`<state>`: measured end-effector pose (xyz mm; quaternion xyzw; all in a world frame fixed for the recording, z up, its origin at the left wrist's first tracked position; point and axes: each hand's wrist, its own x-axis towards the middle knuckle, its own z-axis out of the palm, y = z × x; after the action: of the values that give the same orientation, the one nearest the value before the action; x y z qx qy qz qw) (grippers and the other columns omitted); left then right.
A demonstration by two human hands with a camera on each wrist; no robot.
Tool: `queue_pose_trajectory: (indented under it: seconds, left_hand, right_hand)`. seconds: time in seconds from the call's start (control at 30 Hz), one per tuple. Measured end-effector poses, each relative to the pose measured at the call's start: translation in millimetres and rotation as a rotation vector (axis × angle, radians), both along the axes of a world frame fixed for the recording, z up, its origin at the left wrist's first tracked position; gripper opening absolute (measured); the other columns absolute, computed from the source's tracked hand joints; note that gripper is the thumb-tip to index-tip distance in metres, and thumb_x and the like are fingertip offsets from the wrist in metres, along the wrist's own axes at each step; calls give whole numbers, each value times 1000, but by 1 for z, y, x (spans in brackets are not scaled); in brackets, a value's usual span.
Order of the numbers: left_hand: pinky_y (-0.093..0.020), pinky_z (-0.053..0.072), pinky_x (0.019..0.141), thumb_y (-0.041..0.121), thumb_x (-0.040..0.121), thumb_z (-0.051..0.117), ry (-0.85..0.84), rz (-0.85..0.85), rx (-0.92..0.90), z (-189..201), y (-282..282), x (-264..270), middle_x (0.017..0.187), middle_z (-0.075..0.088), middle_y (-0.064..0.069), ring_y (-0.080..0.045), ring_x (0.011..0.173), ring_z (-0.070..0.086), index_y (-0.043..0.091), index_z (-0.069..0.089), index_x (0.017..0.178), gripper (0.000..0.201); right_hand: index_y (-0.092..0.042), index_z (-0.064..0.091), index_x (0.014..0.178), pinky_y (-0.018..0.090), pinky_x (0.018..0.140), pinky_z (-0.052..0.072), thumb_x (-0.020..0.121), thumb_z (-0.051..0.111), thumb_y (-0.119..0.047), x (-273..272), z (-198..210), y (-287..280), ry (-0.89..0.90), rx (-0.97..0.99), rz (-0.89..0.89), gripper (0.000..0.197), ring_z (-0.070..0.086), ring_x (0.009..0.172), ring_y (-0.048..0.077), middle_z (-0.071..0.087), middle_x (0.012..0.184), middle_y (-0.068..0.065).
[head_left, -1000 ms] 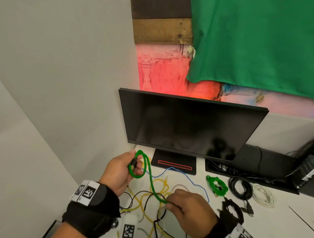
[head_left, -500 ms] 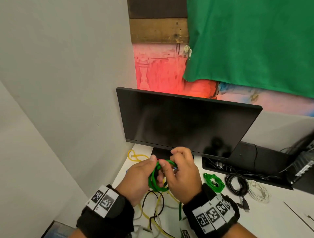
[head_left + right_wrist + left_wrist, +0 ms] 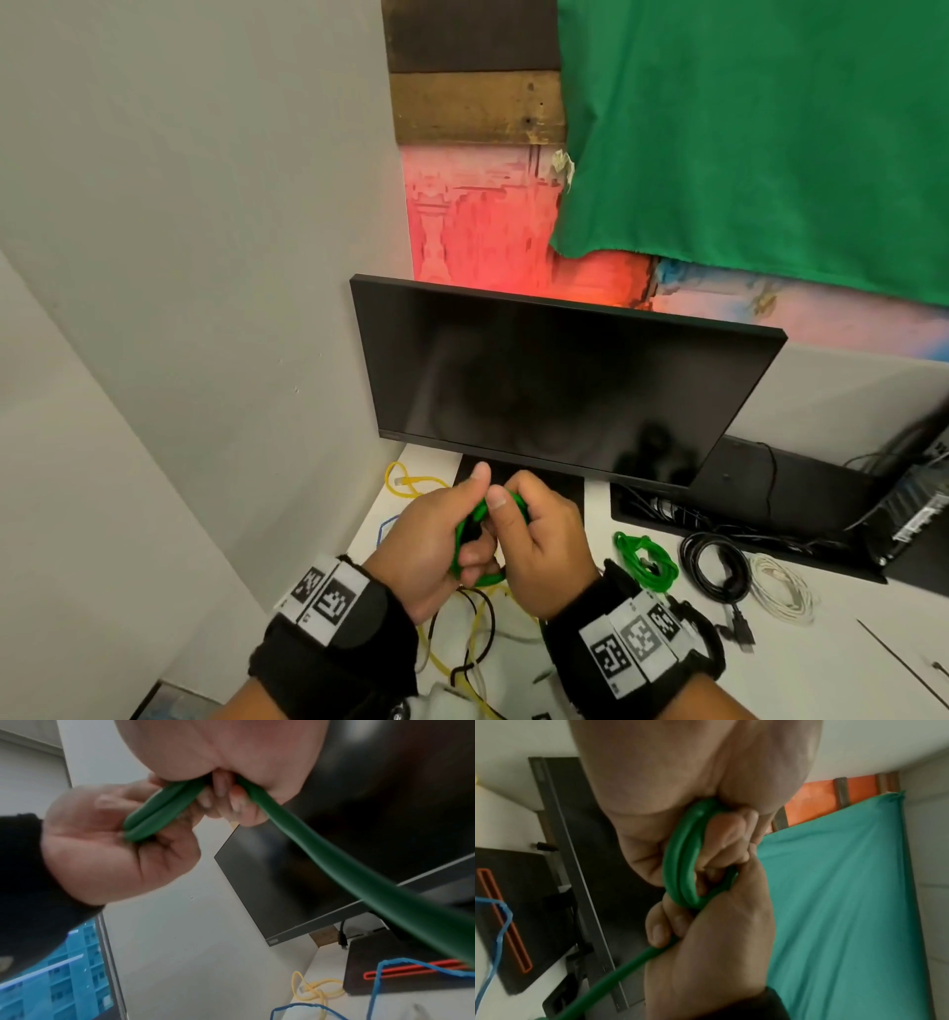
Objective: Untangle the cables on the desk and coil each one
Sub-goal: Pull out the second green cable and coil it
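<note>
Coiling step: both hands meet in front of the monitor [image 3: 560,380], raised off the desk [image 3: 847,663], likely so the green loops form free of the pile below.
Yellow cable [image 3: 405,483]: lies loose at the desk's far left, next to the blue cable [image 3: 382,529]; neither is coiled yet.
Left hand [image 3: 436,545]: fingers curled round the stacked loops of the green cable [image 3: 470,529], acting as the anchor that keeps the turns together.
Green cable tail: in the left wrist view it runs out from under the right hand's fingers and away downward, so I judge more length remains to wind.
Right hand [image 3: 539,550]: thumb and fingers pinch the same cable beside the left thumb, seemingly laying the next turn onto the bundle.
Tangle below wrists: yellow, black and pale strands cross on the desk, waiting.
Finished row: a second green coil [image 3: 647,562], a black coil [image 3: 714,565] and a white coil [image 3: 783,591] sit side by side at the right, apart from the tangle, probably to prevent re-snagging.
</note>
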<state>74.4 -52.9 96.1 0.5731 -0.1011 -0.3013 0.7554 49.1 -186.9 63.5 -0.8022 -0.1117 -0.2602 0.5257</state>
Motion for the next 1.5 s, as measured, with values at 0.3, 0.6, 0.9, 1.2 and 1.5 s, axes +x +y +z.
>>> queue_pose_trajectory:
  seconds: [0.3, 0.6, 0.9, 1.2, 1.5]
  left_hand:
    - [-32, 35, 56, 56, 89, 52, 106, 278, -146, 11, 42, 27, 39, 25, 5, -13, 36, 21, 15, 50, 60, 50]
    - [-31, 34, 64, 38, 97, 46, 84, 263, -274, 11, 37, 29, 61, 38, -5, -17, 54, 37, 5, 56, 83, 37]
    - [-26, 51, 66, 28, 97, 48, -446, 188, 271, -7, 8, 20, 71, 70, -7, -16, 62, 62, 3, 61, 87, 30]
    - [-31, 43, 65, 56, 93, 42, -407, 104, 207, -9, 12, 11, 59, 56, -5, -19, 58, 51, 13, 61, 65, 54]
    - [-30, 28, 52, 60, 90, 46, -271, 166, 213, -11, -5, 10, 47, 40, 0, -14, 45, 32, 22, 49, 54, 53]
  right_hand:
    - [-31, 56, 74, 32, 54, 48, 81, 74, -36, -13, -25, -63, 619, 64, 240, 19, 54, 48, 15, 52, 57, -7]
    - [-30, 60, 89, 24, 63, 33, 96, 52, -48, -18, -24, -60, 483, -689, -278, 21, 51, 76, 8, 52, 81, -12]
    - [-26, 57, 88, 34, 75, 48, 97, 39, -47, -29, 20, -6, 354, -491, 480, 29, 56, 79, 11, 63, 85, -5]
    - [-21, 58, 79, 33, 65, 49, 98, 37, -46, -7, 11, -5, 82, -229, -52, 38, 58, 71, 8, 63, 73, -12]
    - [-26, 51, 94, 33, 56, 47, 90, 40, -64, -2, -7, -2, 102, -145, -228, 40, 58, 63, 8, 62, 76, -10]
